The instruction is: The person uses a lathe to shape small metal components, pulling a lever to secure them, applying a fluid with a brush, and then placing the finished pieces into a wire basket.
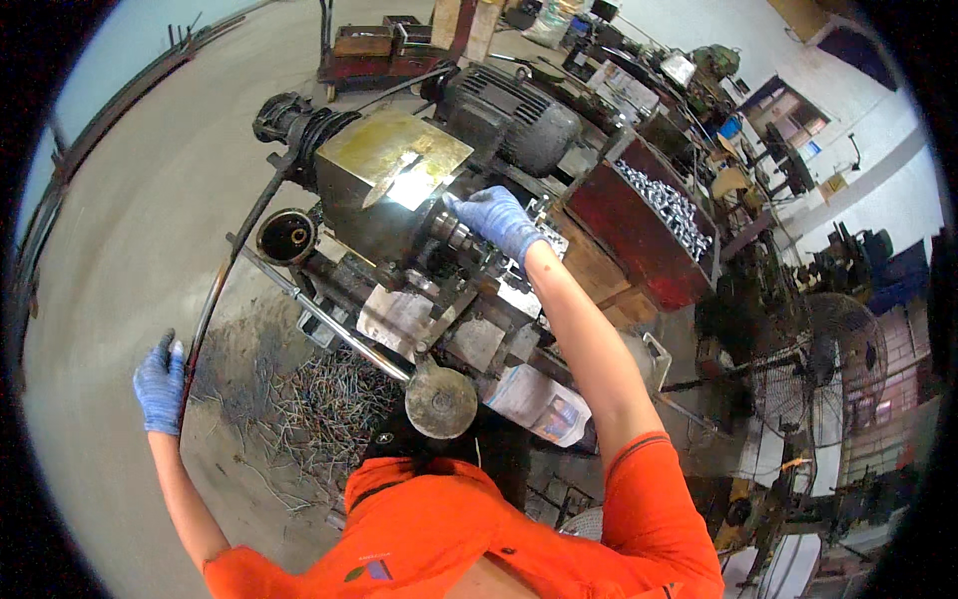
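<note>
My left hand (160, 389), in a blue glove with grey fingertips, is out at the left, closed against the lower part of a long dark metal lever (220, 285). This lever slopes up to the greasy machine in the middle. Over the machine's spindle (451, 232), my right hand (494, 220) wears a blue glove too. Its thumb points left toward the metal housing (384, 150), and its other fingers are curled down. What those fingers hold, if anything, is hidden beneath the hand.
A red bin (639, 225) full of small shiny metal parts stands right of the machine. Behind the housing sits a finned motor (509, 115). Metal offcuts (319, 399) litter the floor at the lower left. A round-topped post (441, 401) rises near my body; a fan (818, 359) stands right.
</note>
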